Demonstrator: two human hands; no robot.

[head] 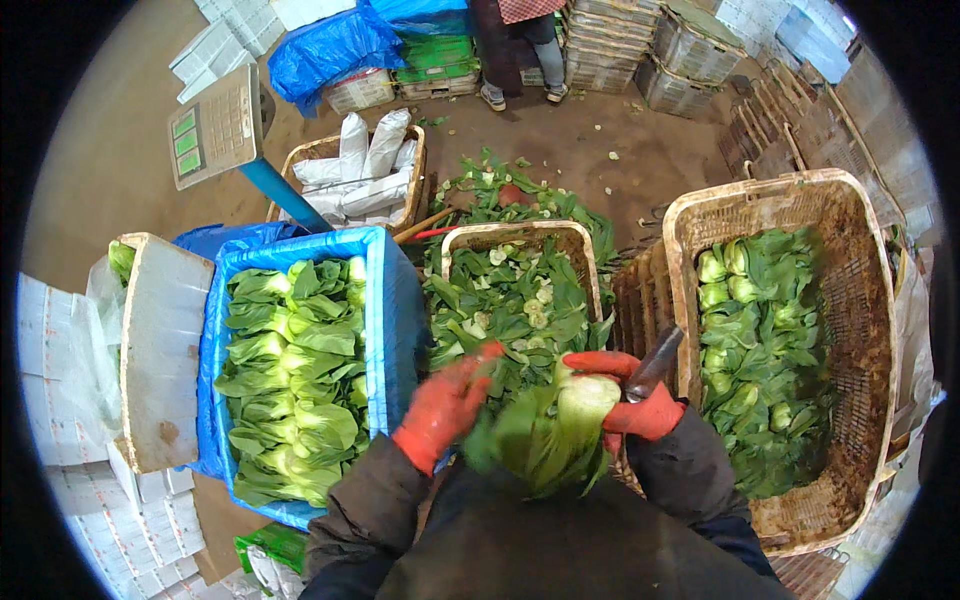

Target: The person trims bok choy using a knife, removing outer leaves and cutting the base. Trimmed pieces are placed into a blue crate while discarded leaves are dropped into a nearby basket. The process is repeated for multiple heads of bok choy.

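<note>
My right hand [637, 405], in an orange-red glove, holds a head of bok choy [574, 420] with its pale cut base up and leaves hanging towards me. A knife [654, 364] is also in that hand, its dark part pointing up and right. My left hand [450, 401], gloved alike, is to the left of the leaves with fingers apart, slightly blurred, holding nothing. Beyond both hands stands a plastic crate [517, 229] of loose leaves and cut ends. A blue-lined crate [386, 330] at left holds rows of bok choy; a larger, dirty crate [859, 360] at right holds more.
A scale display [214, 127] on a blue post [285, 195] rises behind the left crate. Beyond it sits a crate of white wrapped rolls [375, 187]. Leaf scraps [487, 176] litter the floor. A person [525, 45] stands near stacked crates [611, 45] at the back.
</note>
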